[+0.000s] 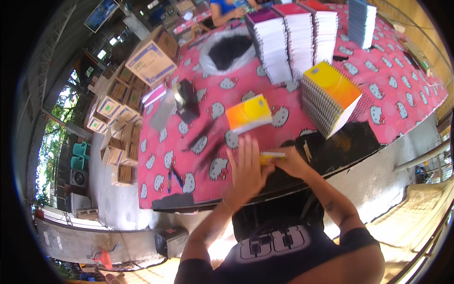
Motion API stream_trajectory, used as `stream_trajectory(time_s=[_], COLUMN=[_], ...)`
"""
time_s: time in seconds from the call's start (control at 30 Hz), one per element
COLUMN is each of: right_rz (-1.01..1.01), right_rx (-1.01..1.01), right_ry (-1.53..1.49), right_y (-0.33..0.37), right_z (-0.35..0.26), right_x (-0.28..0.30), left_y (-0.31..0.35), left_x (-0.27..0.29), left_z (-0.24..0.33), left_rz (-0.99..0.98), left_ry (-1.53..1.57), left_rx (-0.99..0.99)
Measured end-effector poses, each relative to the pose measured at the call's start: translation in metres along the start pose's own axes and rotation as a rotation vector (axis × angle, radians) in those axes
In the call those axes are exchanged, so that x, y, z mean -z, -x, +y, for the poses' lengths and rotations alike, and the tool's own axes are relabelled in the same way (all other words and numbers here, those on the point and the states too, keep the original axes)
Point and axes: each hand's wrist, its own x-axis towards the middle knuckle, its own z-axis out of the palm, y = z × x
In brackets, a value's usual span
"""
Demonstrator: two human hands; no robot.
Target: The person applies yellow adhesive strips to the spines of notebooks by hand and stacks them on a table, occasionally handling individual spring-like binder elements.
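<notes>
Close to the table's near edge, my right hand [292, 163] grips a small yellow notebook [272, 155], seen nearly edge-on. My left hand [248, 165] is raised beside its left end with the fingers stretched out flat; the thumb side meets the notebook. Just beyond my fingertips lies a short pile of yellow-orange notebooks [248, 113]. A taller stack of yellow-orange spiral notebooks [331, 92] stands to the right, its wire bindings facing left. Part of the held notebook is hidden behind my fingers.
The pink patterned table [402, 90] bears tall stacks of spiral notebooks [288, 42] at the back and a blue stack [362, 23]. A bag-lined bin [229, 52], a tape dispenser [186, 100] and pens [174, 179] are leftward. Cardboard boxes [153, 57] stand left; another person [224, 12] sits across.
</notes>
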Motion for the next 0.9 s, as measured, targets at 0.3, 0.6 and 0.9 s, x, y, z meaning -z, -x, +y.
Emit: stream_trajectory(time_s=[0.3, 0.6, 0.9], right_rz=[-0.017, 0.033, -0.068], right_rx=[0.054, 0.184, 0.113], right_ry=[0.03, 0.052, 0.034], right_y=[-0.001, -0.004, -0.005], right_z=[0.0, 0.015, 0.015], right_x=[-0.008, -0.019, -0.014], left_y=[0.018, 0.03, -0.025], left_x=[-0.008, -0.02, 0.018], left_z=[0.013, 0.033, -0.021], left_rz=[0.07, 0.143, -0.335], left_ry=[0.086, 0.075, 0.137], left_rx=[-0.069, -0.035, -0.117])
